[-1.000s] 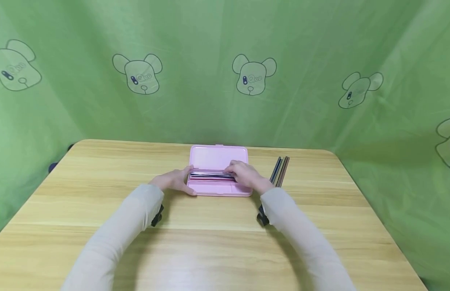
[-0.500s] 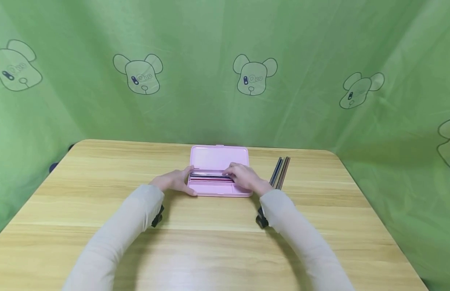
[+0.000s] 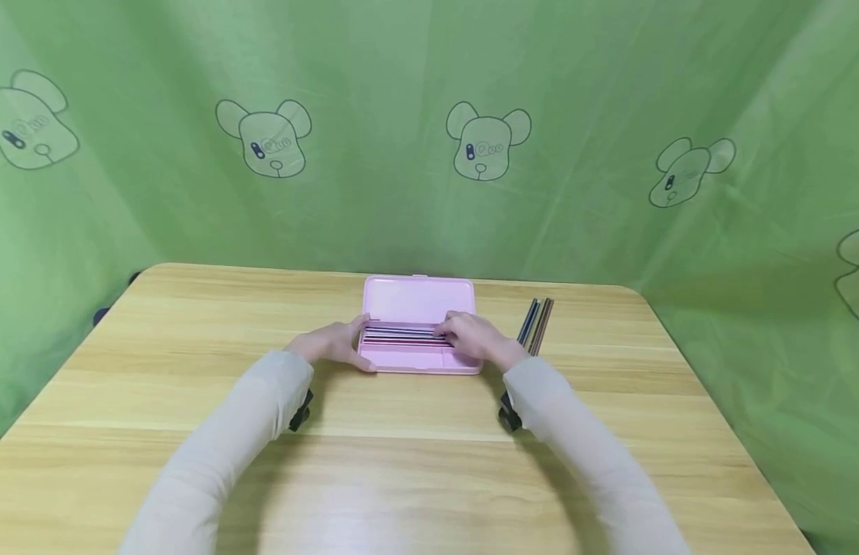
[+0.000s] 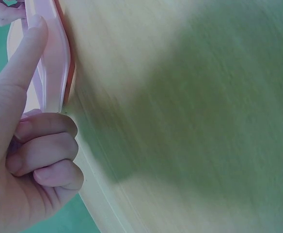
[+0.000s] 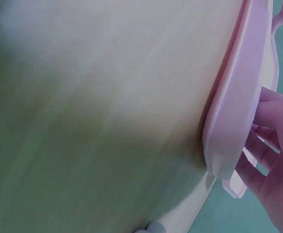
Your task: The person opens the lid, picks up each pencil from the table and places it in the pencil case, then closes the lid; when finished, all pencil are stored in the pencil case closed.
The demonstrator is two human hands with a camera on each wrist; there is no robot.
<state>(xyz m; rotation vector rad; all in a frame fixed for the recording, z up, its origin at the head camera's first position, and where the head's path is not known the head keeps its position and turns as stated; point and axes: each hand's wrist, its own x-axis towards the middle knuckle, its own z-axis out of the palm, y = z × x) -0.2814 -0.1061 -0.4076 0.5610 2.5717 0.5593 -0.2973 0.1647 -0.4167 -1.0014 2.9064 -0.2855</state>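
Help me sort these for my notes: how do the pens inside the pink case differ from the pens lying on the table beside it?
The pens in the pink case lie crosswise, left to right; the loose pens on the table point away from the person. The pens in the pink case sit under the right hand; the loose pens on the table lie untouched, right of the pink case. Both groups are thin, dark and bunched side by side.

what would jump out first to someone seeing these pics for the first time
The open pink plastic pencil case at the middle of the light wooden table, with thin dark pens lying in its tray. The left hand holds its left end while the right hand rests on the pens. Behind hangs a green cloth printed with bear heads; a few dark sticks lie right of the case.
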